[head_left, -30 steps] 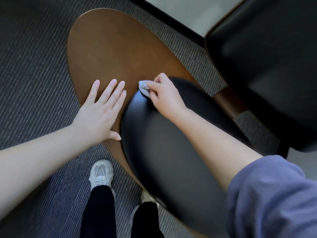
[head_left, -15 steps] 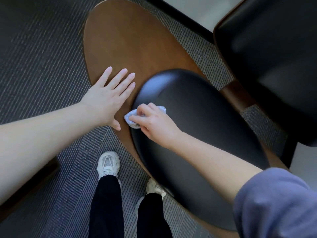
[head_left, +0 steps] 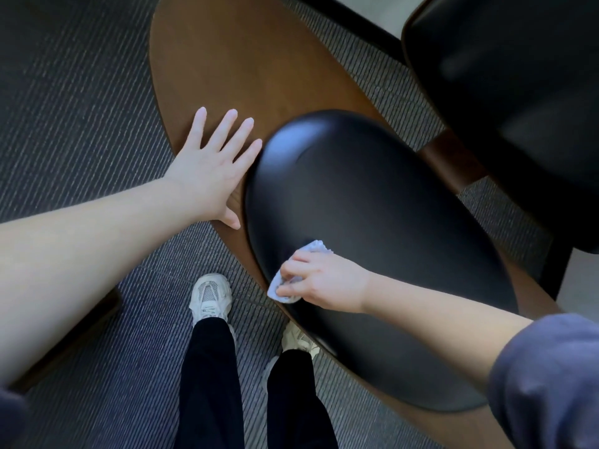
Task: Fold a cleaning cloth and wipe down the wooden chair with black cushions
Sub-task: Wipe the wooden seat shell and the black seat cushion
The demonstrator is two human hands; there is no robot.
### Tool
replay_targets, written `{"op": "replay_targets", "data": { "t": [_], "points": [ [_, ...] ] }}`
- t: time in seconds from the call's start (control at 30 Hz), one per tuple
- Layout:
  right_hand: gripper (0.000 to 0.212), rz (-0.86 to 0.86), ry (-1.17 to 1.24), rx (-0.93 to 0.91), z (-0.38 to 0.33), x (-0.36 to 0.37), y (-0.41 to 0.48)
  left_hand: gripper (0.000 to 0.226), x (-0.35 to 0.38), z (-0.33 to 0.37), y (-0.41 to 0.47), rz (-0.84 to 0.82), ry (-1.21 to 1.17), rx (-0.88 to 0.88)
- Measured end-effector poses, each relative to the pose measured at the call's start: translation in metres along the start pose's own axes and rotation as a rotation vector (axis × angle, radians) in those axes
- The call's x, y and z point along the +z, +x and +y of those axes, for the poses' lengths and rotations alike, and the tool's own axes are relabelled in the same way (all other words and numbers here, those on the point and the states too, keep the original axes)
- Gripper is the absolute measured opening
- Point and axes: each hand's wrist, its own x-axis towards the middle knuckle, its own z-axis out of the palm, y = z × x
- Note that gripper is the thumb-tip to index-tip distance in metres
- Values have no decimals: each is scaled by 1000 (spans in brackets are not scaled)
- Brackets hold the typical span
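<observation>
Shoes (head_left: 210, 296) on carpet (head_left: 81, 108) nearest. R hand (head_left: 324, 283) pinches bunched cloth (head_left: 279, 291) on cushion (head_left: 372, 205), near-left edge; fingers hide most of cloth. L hand (head_left: 207, 170) flat, fingers spread, on wood panel (head_left: 243, 66) beside cushion. 2nd cushion (head_left: 518, 108) far right. Vs 0.5 s ago: cloth further down the edge, toward me; L hand unchanged.

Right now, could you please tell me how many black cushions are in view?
2. One cushion lies on the brown wood, under the cloth in the right hand; the other cushion is at the upper right, partly cut off. Others may be out of frame.
</observation>
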Motion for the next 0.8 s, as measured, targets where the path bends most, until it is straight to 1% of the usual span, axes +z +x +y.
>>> {"op": "replay_targets", "data": {
  "t": [0.1,0.2,0.27,0.33,0.5,0.63,0.8],
  "points": [
    [19,-48,3,-59,6,4,-10,141,-4,12,8,-9,-68,10],
    [24,7,41,-56,13,2,-7,151,-8,22,23,-30,-92,40],
    [29,101,79,38,17,-1,-3,155,-9,21,29,-56,-108,52],
    [33,199,103,169,23,-7,1,157,-9,18,31,-87,-123,55],
    [32,436,206,421,46,-19,15,158,-17,17,36,-198,-122,78],
    [28,614,253,667,61,-20,30,156,-21,18,39,-283,-155,65],
    [26,775,309,858,71,-26,42,157,-25,20,41,-355,-166,40]
  ]
}}
